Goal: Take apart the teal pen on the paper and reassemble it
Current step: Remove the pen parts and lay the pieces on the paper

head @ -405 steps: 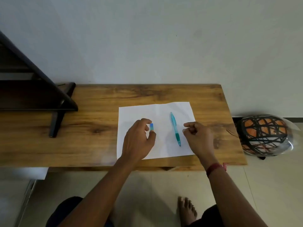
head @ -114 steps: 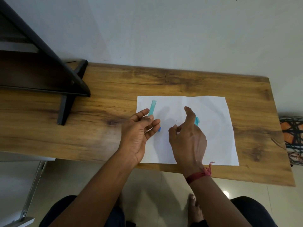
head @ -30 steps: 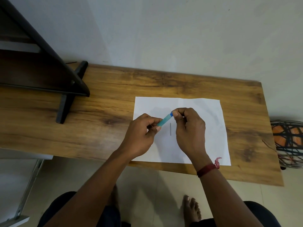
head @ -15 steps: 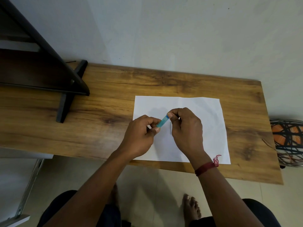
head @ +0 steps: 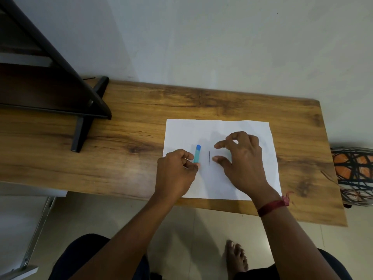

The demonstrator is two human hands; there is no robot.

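Head view, left hand [head: 175, 174] pinching pen barrel [head: 197, 154], right hand [head: 241, 158] spread

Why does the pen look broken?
It is only taken apart. The left hand holds one teal pen piece, and the thin dark refill lies alone on the paper beside the open right hand. Nothing looks cracked.

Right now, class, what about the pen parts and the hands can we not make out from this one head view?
- Lower end of the teal barrel: covered by the left hand.
- Teal part under the right hand: only a sliver shows past the fingers, so which part it is stays unclear.
- Thin refill on the paper: too thin to tell its tip end.
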